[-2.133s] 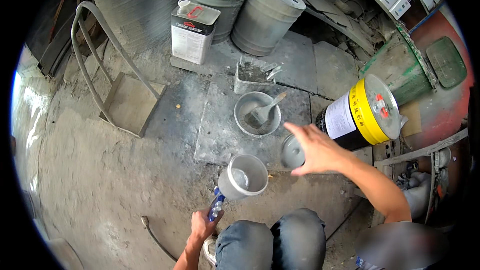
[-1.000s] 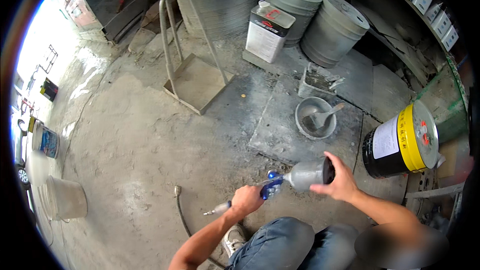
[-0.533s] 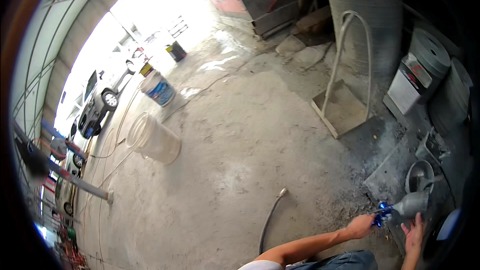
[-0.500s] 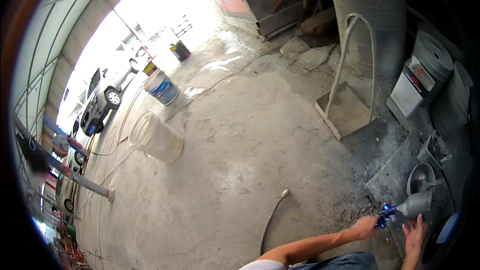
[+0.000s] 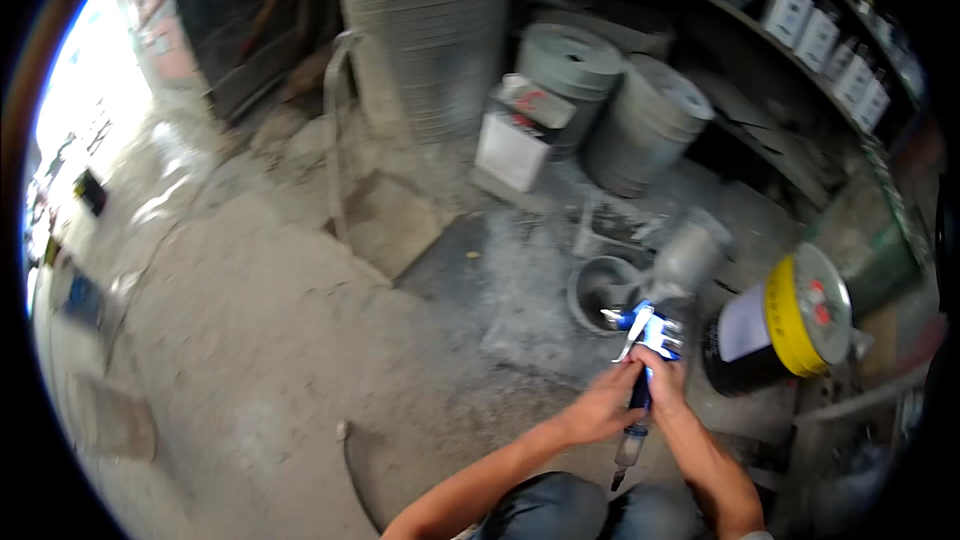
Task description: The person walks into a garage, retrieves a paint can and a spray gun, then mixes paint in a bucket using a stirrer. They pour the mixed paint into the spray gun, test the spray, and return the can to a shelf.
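Observation:
I hold a blue and silver spray gun [image 5: 648,325] with a grey cup [image 5: 692,248] on its far end. My right hand [image 5: 667,380] is closed round the upper handle, just below the blue body. Against the handle from the left, my left hand [image 5: 603,406] is closed, its fingertips partly hidden. The handle's lower end, with a clear section and a dark fitting, sticks out below both hands. Just beyond the gun's nozzle a round metal bowl [image 5: 578,298] sits on the stained floor. The picture is somewhat blurred.
A black and yellow drum [image 5: 797,335] stands to the right. Grey buckets [image 5: 640,140] and a rectangular can [image 5: 512,150] stand farther off, near a long-handled dustpan [image 5: 385,230]. A hose [image 5: 352,475] lies at the lower left. Shelves with bottles [image 5: 820,40] line the upper right.
The view has swung right. My right hand, open beside the cup before, now grips the handle. The gun has turned from lying sideways to pointing more away from me.

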Action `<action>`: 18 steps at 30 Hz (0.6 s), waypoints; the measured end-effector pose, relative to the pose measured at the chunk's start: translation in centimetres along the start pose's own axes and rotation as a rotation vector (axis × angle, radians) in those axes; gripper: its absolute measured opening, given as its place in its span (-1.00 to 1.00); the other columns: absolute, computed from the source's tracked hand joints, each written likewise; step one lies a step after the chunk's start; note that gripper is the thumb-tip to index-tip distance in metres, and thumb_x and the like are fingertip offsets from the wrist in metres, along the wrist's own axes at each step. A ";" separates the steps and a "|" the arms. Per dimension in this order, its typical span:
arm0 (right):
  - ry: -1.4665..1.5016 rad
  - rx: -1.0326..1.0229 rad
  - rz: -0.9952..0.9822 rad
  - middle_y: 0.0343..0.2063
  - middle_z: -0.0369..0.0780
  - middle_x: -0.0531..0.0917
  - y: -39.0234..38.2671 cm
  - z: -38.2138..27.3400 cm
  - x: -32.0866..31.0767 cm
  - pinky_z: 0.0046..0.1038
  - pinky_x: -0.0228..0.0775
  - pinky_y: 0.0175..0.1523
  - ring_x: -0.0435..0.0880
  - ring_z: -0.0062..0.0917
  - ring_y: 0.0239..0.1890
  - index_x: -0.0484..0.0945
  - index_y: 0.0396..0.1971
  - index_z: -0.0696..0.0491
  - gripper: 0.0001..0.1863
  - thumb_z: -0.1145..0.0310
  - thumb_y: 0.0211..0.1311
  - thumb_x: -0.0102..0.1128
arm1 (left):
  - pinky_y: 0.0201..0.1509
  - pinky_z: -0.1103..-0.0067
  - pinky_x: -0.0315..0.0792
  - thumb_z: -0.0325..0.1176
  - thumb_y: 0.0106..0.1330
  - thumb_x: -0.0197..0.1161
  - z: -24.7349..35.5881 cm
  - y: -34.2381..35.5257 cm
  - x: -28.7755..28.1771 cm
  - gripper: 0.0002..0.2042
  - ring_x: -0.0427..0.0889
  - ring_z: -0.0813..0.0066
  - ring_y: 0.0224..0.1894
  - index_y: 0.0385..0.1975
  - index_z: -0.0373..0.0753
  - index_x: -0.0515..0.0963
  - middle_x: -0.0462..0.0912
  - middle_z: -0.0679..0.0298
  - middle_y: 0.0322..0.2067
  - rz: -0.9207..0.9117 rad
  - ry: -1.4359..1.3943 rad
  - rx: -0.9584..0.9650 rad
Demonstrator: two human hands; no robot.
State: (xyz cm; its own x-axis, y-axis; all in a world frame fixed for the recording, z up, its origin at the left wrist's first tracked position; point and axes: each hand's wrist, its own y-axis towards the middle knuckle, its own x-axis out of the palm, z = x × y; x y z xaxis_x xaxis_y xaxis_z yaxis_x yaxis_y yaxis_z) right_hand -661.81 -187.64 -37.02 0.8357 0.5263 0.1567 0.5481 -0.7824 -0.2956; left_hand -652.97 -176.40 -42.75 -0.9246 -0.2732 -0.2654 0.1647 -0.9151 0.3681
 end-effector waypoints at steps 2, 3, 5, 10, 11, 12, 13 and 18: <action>0.104 -0.052 0.149 -0.53 -0.27 0.55 -0.5 -1.9 0.2 -0.51 0.47 -0.41 0.57 -0.57 -0.51 0.54 -0.42 0.14 -0.89 0.42 0.24 0.21 | 0.36 0.28 0.22 -0.32 0.19 0.37 4.8 -0.5 -6.0 -0.36 0.24 0.03 0.32 0.28 -0.25 0.30 0.28 -0.07 0.23 -0.078 0.050 -0.067; 0.070 -0.083 0.179 -0.57 -0.29 0.52 -0.2 -2.3 -0.9 -0.52 0.44 -0.46 0.52 -0.60 -0.56 0.52 -0.44 0.12 -0.88 0.41 0.25 0.20 | 0.23 0.38 0.40 -0.40 0.18 0.38 4.3 -2.6 -7.8 -0.44 0.39 0.12 0.22 0.23 -0.14 0.39 0.31 -0.02 0.20 0.010 0.043 -0.145; -0.048 -0.089 0.245 -0.66 -0.35 0.42 0.9 -2.4 -4.3 -0.55 0.30 -0.57 0.36 -0.69 -0.67 0.46 -0.49 0.08 -0.84 0.40 0.27 0.19 | 0.03 0.45 0.54 -0.45 0.15 0.42 2.1 -8.4 -12.1 -0.52 0.61 0.28 -0.04 0.11 -0.15 0.50 0.48 0.06 0.07 0.226 0.081 -0.412; -0.089 0.384 0.238 -0.71 -0.42 0.32 3.9 -3.1 -13.7 -0.56 0.13 -0.63 0.24 -0.72 -0.74 0.34 -0.61 -0.02 -0.77 0.49 0.17 0.17 | 0.09 0.30 0.43 -0.42 0.08 0.40 -6.4 -27.3 -17.5 -0.59 0.49 0.05 0.01 -0.04 -0.26 0.51 0.48 -0.01 -0.05 0.617 0.591 -0.977; -0.037 0.358 0.251 -0.71 -0.41 0.32 3.8 -2.5 -14.5 -0.56 0.12 -0.63 0.25 -0.72 -0.73 0.34 -0.61 -0.02 -0.77 0.50 0.16 0.16 | 0.11 0.29 0.40 -0.42 0.06 0.40 -6.4 -29.8 -18.7 -0.57 0.45 0.03 0.04 -0.03 -0.26 0.48 0.46 -0.01 -0.03 0.634 0.713 -1.096; 0.017 0.341 0.269 -0.71 -0.40 0.33 3.8 -1.7 -15.1 -0.56 0.12 -0.63 0.25 -0.72 -0.73 0.34 -0.61 -0.01 -0.78 0.50 0.15 0.16 | 0.13 0.29 0.38 -0.42 0.05 0.40 -6.5 -32.0 -19.7 -0.54 0.41 0.01 0.07 -0.01 -0.27 0.46 0.44 -0.01 -0.02 0.637 0.839 -1.220; -0.027 0.342 0.317 -0.71 -0.39 0.35 4.3 -1.2 -15.4 -0.55 0.14 -0.64 0.27 -0.71 -0.73 0.34 -0.62 0.01 -0.79 0.52 0.12 0.16 | 0.14 0.28 0.36 -0.42 0.02 0.41 -6.5 -33.1 -20.2 -0.52 0.38 -0.01 0.10 -0.01 -0.27 0.44 0.43 0.00 -0.02 0.654 0.889 -1.260; -0.155 0.459 0.325 -0.72 -0.34 0.37 6.0 -0.8 -16.0 -0.52 0.15 -0.67 0.29 -0.66 -0.75 0.34 -0.69 0.04 -0.77 0.55 0.03 0.18 | 0.06 0.27 0.39 -0.44 -0.05 0.41 -8.5 -39.1 -21.1 -0.50 0.44 0.00 0.02 -0.05 -0.26 0.43 0.47 0.01 -0.10 0.679 1.019 -1.333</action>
State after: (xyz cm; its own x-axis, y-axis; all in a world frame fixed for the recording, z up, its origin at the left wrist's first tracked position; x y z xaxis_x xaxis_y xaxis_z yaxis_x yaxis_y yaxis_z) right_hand -671.83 -201.04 -40.56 0.9252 0.3528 -0.1397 0.1649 -0.7054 -0.6894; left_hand -636.99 -137.41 -59.11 -0.1206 -0.2460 -0.9617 0.9927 -0.0373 -0.1150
